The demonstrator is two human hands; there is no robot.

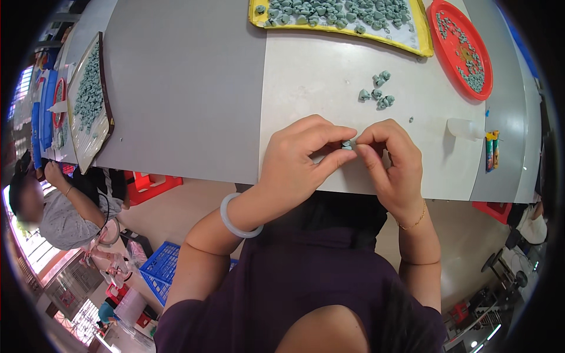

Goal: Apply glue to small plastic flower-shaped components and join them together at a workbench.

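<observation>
Over the near edge of the pale table, my left hand (297,154) pinches a small grey-green molded piece (347,146) between thumb and forefinger. My right hand (395,163) is closed in a pinch right beside it, fingertips almost meeting the piece. Whatever the right fingertips hold, if anything, is too small to make out. Beyond my hands lie several loose grey-green pieces (376,94) in a little cluster. A single tiny piece (411,119) rests apart, to their right.
A yellow-rimmed tray (347,32) of similar pieces lies at the far side. Right of it is a red oval tray (448,69) with smaller bits. A translucent cup (465,129) and two small tubes (492,152) sit rightward. At left, a person (70,212) works near another tray (106,94).
</observation>
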